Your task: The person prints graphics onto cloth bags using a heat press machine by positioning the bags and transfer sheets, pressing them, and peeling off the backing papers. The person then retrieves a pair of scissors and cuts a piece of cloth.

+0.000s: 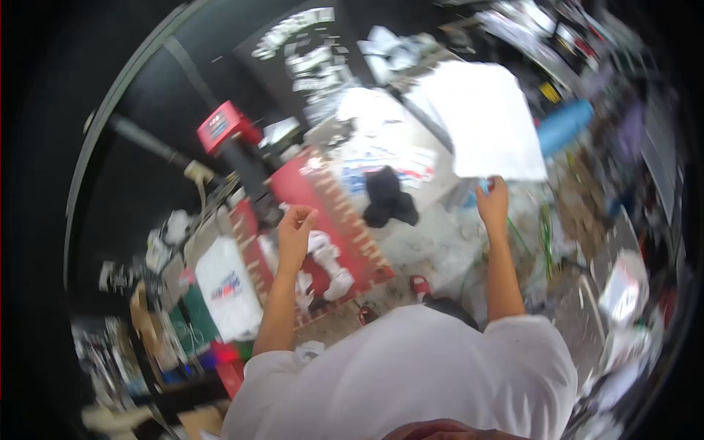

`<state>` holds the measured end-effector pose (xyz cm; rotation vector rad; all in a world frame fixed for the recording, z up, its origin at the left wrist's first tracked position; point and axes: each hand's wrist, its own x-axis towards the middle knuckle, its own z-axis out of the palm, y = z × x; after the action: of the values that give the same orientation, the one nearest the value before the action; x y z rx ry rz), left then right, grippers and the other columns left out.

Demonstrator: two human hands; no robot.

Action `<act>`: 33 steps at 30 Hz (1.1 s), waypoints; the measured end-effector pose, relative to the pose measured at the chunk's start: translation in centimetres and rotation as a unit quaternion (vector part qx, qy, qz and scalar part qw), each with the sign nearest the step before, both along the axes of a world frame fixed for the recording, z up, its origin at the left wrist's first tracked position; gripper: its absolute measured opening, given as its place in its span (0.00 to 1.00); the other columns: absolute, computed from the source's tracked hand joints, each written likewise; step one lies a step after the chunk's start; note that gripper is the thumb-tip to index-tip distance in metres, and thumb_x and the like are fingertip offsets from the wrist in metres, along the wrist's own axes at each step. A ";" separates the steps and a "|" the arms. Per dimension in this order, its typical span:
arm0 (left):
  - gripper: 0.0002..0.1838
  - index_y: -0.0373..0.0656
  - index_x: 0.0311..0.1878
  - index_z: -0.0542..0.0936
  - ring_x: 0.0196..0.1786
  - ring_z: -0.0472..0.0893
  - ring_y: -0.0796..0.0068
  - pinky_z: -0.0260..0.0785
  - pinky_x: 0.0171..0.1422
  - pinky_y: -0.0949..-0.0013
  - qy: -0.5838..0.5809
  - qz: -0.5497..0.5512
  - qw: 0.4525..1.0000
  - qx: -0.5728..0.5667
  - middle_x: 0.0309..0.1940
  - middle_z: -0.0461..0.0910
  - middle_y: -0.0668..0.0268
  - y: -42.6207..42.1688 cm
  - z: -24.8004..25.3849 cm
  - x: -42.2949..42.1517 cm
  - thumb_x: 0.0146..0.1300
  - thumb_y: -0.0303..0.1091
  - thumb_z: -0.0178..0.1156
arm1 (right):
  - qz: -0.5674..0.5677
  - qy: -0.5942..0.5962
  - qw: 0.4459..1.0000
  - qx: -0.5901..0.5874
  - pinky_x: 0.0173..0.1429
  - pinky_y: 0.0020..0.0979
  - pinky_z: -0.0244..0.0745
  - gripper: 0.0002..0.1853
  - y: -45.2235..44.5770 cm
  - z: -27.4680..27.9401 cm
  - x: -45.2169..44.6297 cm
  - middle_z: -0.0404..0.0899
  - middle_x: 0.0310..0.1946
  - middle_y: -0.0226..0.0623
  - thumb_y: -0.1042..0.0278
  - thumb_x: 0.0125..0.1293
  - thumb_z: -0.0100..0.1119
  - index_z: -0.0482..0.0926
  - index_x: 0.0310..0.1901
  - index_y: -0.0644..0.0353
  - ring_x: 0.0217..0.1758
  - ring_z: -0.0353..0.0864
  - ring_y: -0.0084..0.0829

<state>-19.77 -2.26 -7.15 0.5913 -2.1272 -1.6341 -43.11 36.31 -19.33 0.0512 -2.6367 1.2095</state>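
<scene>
My left hand [296, 229] is raised over the red bench [304, 183], its fingers curled together. Whatever may be between those fingertips is too blurred to make out. My right hand [494, 204] is at the lower hem of a white cloth, perhaps a T-shirt [488, 121], which lies flat. Its fingers are bent, with a small bluish patch by the fingertips; I cannot tell whether they grip the hem. Between my hands, further off, lies a crumpled black cloth [389, 196]. Crumpled white cloth [328, 264] lies on the bench below my left hand.
A red boxed device with a display [224, 126] stands at the back left. At the left lies a white printed shirt [227, 286]. White printed pieces [381, 158] are behind the black cloth. A blue roll [565, 126] and heaped clutter [623, 293] line the right.
</scene>
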 end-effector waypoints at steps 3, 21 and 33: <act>0.17 0.38 0.41 0.79 0.47 0.76 0.57 0.67 0.56 0.58 -0.018 0.259 0.902 -0.345 0.41 0.78 0.56 -5.3 -3.8 5.4 0.62 0.43 0.68 | 0.167 -0.013 0.980 -0.110 0.36 0.32 0.74 0.06 -8.1 3.9 5.7 0.81 0.29 0.40 0.69 0.62 0.64 0.79 0.35 0.62 0.32 0.82 0.33; 0.26 0.31 0.48 0.82 0.39 0.80 0.68 0.74 0.45 0.61 -0.056 0.073 0.972 0.215 0.41 0.82 0.61 -14.8 -11.5 5.8 0.60 0.49 0.71 | 0.462 0.113 0.876 0.077 0.45 0.48 0.76 0.28 -27.2 0.8 32.6 0.82 0.27 0.48 0.43 0.68 0.50 0.82 0.25 0.62 0.36 0.82 0.51; 0.26 0.34 0.36 0.82 0.29 0.76 0.71 0.71 0.39 0.65 -0.078 0.039 0.996 -0.001 0.29 0.78 0.65 -10.0 2.2 9.2 0.61 0.53 0.69 | 0.497 0.086 0.854 0.125 0.40 0.47 0.77 0.22 -24.1 14.9 32.9 0.83 0.27 0.48 0.48 0.63 0.56 0.84 0.26 0.59 0.34 0.83 0.49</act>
<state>-10.54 -12.22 -4.94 0.8137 -2.1840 -1.5913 -10.24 12.19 -4.41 1.6451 -2.5689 0.9563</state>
